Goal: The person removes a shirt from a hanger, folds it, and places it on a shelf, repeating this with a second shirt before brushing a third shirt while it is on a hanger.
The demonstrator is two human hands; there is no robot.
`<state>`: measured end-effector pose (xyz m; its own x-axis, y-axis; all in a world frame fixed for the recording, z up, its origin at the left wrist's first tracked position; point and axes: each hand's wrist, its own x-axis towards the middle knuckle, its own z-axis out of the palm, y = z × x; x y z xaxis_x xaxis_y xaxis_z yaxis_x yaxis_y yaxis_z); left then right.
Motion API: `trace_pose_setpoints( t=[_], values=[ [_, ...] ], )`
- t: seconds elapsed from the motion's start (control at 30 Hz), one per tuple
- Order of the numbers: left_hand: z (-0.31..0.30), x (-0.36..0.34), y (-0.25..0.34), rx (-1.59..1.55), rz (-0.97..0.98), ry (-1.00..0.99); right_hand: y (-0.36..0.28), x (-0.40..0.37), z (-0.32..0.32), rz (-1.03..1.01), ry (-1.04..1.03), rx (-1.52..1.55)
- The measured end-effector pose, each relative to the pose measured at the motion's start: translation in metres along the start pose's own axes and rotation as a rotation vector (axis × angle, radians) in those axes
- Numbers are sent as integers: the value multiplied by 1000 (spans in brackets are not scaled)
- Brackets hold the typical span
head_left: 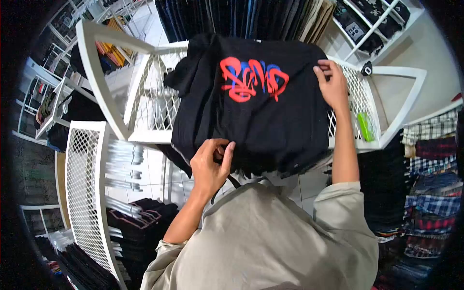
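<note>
Grey shirt (261,237): closest to the lens, filling the bottom edge, sleeves rolled back off both forearms.
Left hand (212,164): at the near edge of the black T-shirt (270,130), low and left of its middle.
Left fingers (227,152): curled together and clamped on the near hem, cloth bunched under the knuckles, thumb tucked against the fold.
Right hand (332,86): arm stretched up along the right side, resting on the far right corner of the garment.
Right fingers (323,68): bent close together, pinching the cloth edge just at the corner.
Black T-shirt: spread flat between the two hands, print side up, near hem hanging slightly over the front rail.
Print (253,79): red and blue lettering, left of the right hand, well above the left.
White mesh rack (150,104): under the garment, wire grid showing on both sides.
Green object (366,126): lying on the grid, right of the right forearm, apart from the cloth.
Plaid stacks (435,164): folded at the far right.
Dark folded clothes (140,217): below left, beside a lower mesh panel (84,193).
</note>
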<state>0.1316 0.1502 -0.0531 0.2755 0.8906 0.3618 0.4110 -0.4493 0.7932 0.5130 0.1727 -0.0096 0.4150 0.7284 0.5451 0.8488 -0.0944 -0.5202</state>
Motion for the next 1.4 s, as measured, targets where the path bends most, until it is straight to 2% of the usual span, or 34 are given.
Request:
trace_pose_setpoints(
  t=[0.07,0.23,0.33,0.4,0.47,0.57,0.63,0.67,0.7,0.83,0.9,1.0,1.07,1.13,1.2,1.3,1.33,1.4],
  values=[
    [-2,-27,-11,26,-34,15,-44,-55,-15,17,1,35],
    [18,-88,-55,268,-184,-152,-102,-180,-16,23,83,150],
    [55,-102,-94,365,-87,-94,-120,-230,-12,61,39,211],
    [71,-105,-116,280,-59,-113,-122,-253,-10,62,-6,221],
    [70,-102,-118,252,-48,-115,-126,-270,-13,49,-40,216],
    [44,-100,-88,162,36,-175,-133,-294,-12,64,-105,212],
    [18,-93,-49,-20,-146,-236,-138,-308,-12,32,-208,195],
    [4,-89,-28,-110,-178,-230,-138,-316,-8,33,-272,189],
    [-7,-85,-20,-203,-205,-287,-148,-318,-12,-57,-299,126],
    [-39,-69,16,-452,-123,-303,-154,-329,8,-133,-206,-32],
    [-54,-63,35,-610,-298,-374,-144,-324,19,-84,-87,-60],
    [-65,-63,53,-742,-362,-383,-131,-314,17,-110,-13,-56],
    [-66,-65,60,-760,-366,-379,-137,-310,9,-114,3,-31],
    [-67,-64,62,-777,-368,-370,-164,-301,-4,-155,214,101],
    [-72,-62,61,-743,-267,-422,-163,-293,-3,-138,218,52],
    [-79,-55,67,-756,-266,-387,-147,-278,0,-92,154,-30],
    [-75,-52,57,-718,-192,-347,-139,-272,2,-66,183,8],
    [-68,-50,47,-705,-238,-276,-134,-261,-5,-29,247,147]
  ],
)
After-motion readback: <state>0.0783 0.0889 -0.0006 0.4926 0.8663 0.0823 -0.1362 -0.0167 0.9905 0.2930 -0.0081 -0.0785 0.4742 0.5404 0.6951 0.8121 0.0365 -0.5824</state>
